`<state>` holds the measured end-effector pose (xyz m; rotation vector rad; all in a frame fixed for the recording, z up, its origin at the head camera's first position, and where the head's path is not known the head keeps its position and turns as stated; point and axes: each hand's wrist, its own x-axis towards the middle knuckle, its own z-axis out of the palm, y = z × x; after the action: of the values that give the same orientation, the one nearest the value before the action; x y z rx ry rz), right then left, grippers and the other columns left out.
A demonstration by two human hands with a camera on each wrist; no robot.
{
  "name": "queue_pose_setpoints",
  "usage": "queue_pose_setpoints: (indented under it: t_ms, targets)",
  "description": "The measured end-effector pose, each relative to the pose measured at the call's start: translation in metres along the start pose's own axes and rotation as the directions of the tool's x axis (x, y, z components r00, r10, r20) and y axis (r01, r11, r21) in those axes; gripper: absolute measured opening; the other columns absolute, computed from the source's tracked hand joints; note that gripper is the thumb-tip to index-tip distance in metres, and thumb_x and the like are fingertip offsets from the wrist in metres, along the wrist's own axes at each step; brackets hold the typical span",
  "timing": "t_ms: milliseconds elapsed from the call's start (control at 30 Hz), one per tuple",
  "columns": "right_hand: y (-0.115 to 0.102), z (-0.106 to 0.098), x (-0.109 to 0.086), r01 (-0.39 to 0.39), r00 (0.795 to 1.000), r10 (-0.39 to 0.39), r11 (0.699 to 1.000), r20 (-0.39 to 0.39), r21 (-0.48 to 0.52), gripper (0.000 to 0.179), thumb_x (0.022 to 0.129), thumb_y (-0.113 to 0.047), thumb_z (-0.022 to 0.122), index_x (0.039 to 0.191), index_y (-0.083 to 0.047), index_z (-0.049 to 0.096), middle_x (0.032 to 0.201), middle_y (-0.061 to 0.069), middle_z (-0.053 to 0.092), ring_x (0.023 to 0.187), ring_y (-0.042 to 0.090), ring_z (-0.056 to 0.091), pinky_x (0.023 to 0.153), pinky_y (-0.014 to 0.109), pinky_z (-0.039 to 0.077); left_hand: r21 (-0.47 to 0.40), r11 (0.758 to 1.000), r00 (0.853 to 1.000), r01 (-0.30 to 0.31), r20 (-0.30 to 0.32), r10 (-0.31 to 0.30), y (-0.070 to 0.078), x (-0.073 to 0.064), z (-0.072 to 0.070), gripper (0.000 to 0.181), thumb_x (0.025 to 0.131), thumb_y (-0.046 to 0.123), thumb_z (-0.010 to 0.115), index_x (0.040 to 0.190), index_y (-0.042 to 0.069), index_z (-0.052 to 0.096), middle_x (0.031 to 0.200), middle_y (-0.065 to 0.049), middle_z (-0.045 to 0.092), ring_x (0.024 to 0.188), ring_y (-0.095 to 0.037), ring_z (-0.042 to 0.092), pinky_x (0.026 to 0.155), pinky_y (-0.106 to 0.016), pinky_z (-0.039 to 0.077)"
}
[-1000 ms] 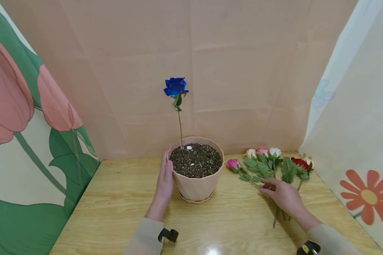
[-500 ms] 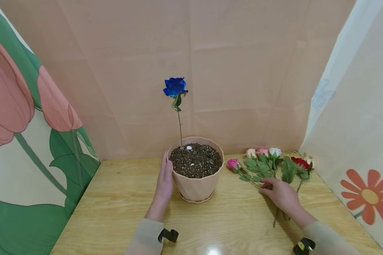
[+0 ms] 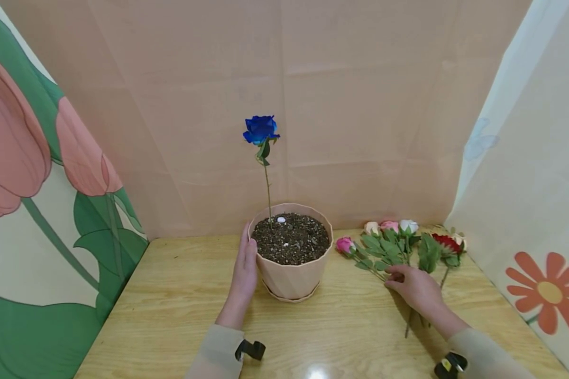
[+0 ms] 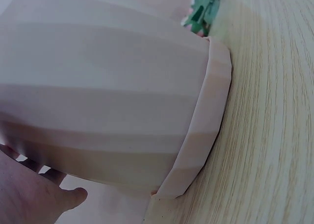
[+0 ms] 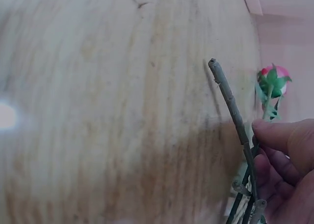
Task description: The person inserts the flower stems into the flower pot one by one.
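Observation:
A pink plastic flowerpot (image 3: 291,281) full of dark soil (image 3: 298,245) stands on its saucer in the head view. One blue rose (image 3: 261,130) rises upright from the soil near the back left. My left hand (image 3: 243,271) rests along the pot's left side, fingers extended; the left wrist view shows its thumb (image 4: 73,198) apart from the wall. To the right, my right hand (image 3: 419,288) pinches the stem of a pink rose (image 3: 345,244) lying on the table. Bare stem ends (image 5: 228,99) of other flowers cross below that hand in the right wrist view.
Around the right hand lie a white rose (image 3: 409,226), a cream one (image 3: 372,228), a lighter pink one (image 3: 390,226) and a red flower (image 3: 447,243). The wooden table (image 3: 170,305) meets a pink cloth backdrop (image 3: 194,131), with printed panels at both sides.
My right wrist and sleeve have shifted slightly left, while the fingers stay at the pink rose's stem. My left hand, the pot and the blue rose hold their places.

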<state>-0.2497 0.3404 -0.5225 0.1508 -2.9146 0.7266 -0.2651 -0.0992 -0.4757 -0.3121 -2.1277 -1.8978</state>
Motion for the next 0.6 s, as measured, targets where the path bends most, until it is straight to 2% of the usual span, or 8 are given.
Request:
queue_pose_setpoints:
  t_ms: [200, 433, 600]
  targets:
    - [-0.006, -0.008, 0.000, 0.023, 0.999, -0.022, 1.000, -0.027, 0.021, 0.030, 0.100, -0.021, 0.084, 0.125, -0.004, 0.082, 0.107, 0.009, 0.082, 0.092, 0.031, 0.077, 0.076, 0.053, 0.061, -0.001, 1.000, 1.000, 0.011, 0.004, -0.011, 0.001, 0.000, 0.000, 0.059, 0.121, 0.051, 0.028, 0.178, 0.038, 0.018, 0.183, 0.000, 0.018, 0.167, -0.033, 0.019, 0.134, -0.061, 0.015]
    - [-0.022, -0.021, -0.002, 0.036, 0.999, -0.032, 0.996, -0.043, 0.084, 0.026, 0.105, -0.019, 0.079, 0.126, -0.003, 0.082, 0.114, 0.015, 0.082, 0.090, 0.025, 0.076, 0.070, 0.042, 0.060, 0.000, 1.000, 1.000, -0.003, 0.002, 0.003, 0.000, 0.000, 0.000, 0.059, 0.121, 0.049, 0.028, 0.178, 0.036, 0.018, 0.183, 0.001, 0.018, 0.167, -0.032, 0.019, 0.134, -0.060, 0.015]
    - [-0.034, -0.029, -0.004, 0.009, 1.000, -0.006, 0.987, -0.016, 0.162, 0.034, 0.109, -0.026, 0.074, 0.134, -0.002, 0.078, 0.121, 0.015, 0.080, 0.100, 0.030, 0.077, 0.074, 0.043, 0.063, -0.001, 1.000, 1.000, -0.005, 0.000, 0.005, -0.001, 0.001, 0.000, 0.059, 0.121, 0.048, 0.028, 0.178, 0.037, 0.019, 0.183, 0.001, 0.018, 0.167, -0.032, 0.019, 0.134, -0.060, 0.014]
